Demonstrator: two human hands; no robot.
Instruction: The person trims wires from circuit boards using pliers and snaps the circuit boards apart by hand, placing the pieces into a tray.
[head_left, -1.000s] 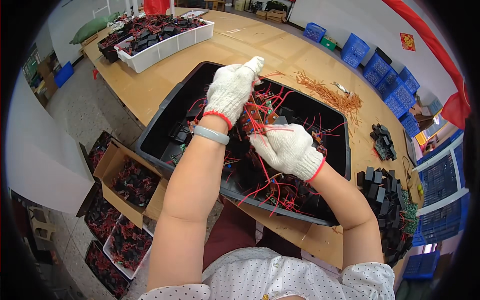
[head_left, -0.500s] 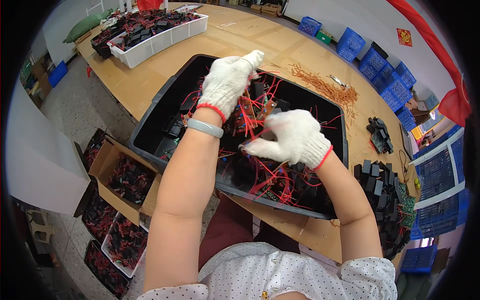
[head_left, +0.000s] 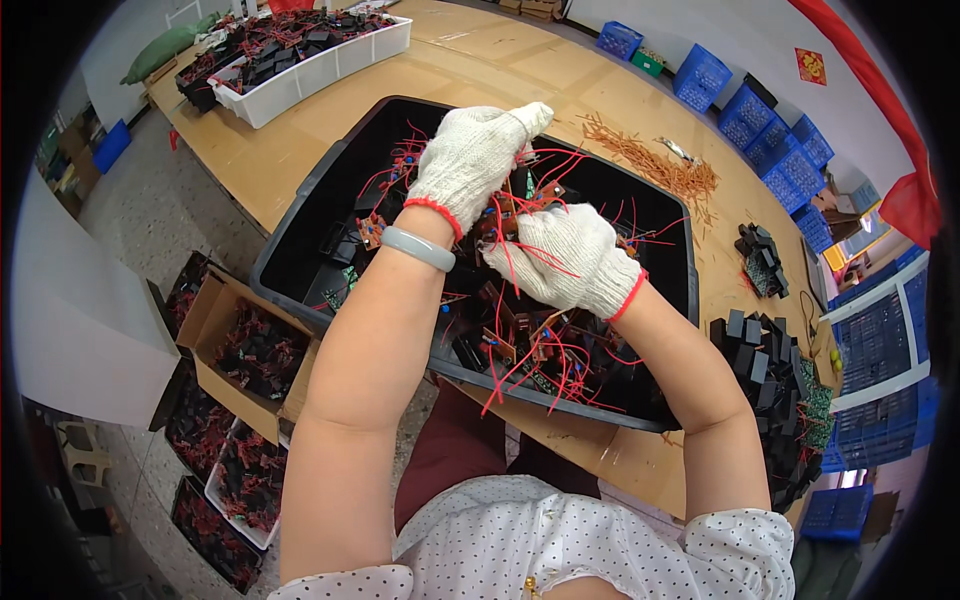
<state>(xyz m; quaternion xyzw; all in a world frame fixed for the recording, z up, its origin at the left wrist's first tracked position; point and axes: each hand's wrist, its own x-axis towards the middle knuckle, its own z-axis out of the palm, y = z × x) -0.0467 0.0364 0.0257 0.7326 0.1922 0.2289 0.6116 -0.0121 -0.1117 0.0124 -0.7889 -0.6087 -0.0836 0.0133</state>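
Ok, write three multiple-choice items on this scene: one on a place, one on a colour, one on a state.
1. Where do the gloved hands work?
A. over the black bin
B. over the white tray
C. over the blue crates

2. What colour are the loose wires in the bin?
A. green
B. red
C. yellow

3. What are the hands doing?
A. lying flat on the table
B. holding a wired part between them
C. hanging empty

Answers: A, left hand and right hand are above the black bin; B, the wires are red; B, both close on the wired part.

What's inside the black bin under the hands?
The black bin holds small circuit boards with red wires. The gloved left hand and right hand cover its middle.
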